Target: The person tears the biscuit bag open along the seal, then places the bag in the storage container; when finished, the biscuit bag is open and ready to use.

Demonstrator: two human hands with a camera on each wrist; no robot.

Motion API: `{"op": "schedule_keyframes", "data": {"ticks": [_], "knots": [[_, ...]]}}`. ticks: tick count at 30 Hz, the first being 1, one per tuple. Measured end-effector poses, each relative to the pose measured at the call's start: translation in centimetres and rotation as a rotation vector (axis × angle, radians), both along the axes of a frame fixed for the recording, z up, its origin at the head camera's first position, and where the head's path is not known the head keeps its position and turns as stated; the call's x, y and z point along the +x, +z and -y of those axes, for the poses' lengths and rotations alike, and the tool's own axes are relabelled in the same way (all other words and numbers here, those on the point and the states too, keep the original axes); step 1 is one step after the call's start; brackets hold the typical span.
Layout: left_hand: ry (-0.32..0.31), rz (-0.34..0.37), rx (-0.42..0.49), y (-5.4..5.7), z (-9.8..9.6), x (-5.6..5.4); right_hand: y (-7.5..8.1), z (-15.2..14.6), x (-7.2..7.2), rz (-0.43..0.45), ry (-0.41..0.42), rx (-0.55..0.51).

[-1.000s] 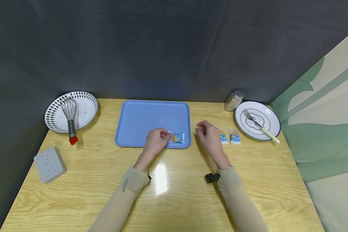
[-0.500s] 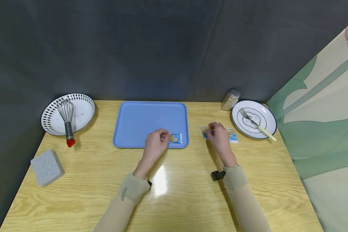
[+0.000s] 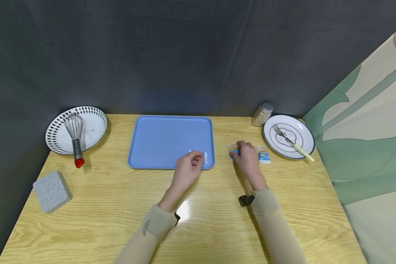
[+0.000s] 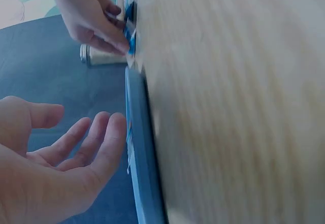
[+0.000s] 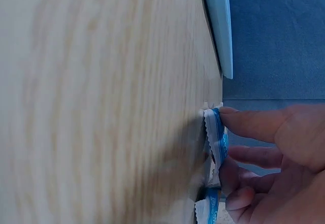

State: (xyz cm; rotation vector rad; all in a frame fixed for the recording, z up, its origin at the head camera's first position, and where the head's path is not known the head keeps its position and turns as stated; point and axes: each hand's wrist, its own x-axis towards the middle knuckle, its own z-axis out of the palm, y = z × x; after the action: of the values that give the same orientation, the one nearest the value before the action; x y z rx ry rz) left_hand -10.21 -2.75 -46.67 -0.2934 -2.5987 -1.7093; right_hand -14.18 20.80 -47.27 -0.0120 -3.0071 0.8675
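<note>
My left hand [image 3: 188, 168] hovers over the front right corner of the blue tray [image 3: 158, 141], fingers loosely bent and thumb apart. Its fingertips overlap a small clear, blue-printed sealed packet [image 3: 205, 157] lying in the tray. In the left wrist view, nothing sits between that hand's thumb and fingers. Right of the tray, my right hand [image 3: 247, 157] pinches another blue-printed packet [image 5: 218, 137] low at the tabletop, thumb at one end and fingers near the other. A further packet [image 3: 264, 156] lies just right of this hand, which hides the wood under it.
A patterned plate [image 3: 57, 141] bearing a whisk [image 3: 76, 137] stands at far left, a grey sponge-like block [image 3: 52, 191] in front. At back right are a shaker [image 3: 262, 114] and a white plate [image 3: 303, 134] with a fork [image 3: 295, 145]. A dark curtain [image 3: 151, 58] hangs behind.
My right hand has moved right, from beside the tray onto a packet on the table. My left hand has shifted right and come off the packet in the tray.
</note>
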Motion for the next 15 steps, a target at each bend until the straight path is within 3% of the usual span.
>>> {"op": "schedule_keyframes", "data": {"ticks": [6,15], "knots": [[-0.025,0.006,0.038,-0.34,-0.63,0.55,0.02,-0.03,-0.03,0.042,-0.002,-0.061],[-0.049,0.006,0.056,-0.51,-0.75,0.87,-0.11,-0.01,0.53,-0.016,0.02,-0.185]]}}
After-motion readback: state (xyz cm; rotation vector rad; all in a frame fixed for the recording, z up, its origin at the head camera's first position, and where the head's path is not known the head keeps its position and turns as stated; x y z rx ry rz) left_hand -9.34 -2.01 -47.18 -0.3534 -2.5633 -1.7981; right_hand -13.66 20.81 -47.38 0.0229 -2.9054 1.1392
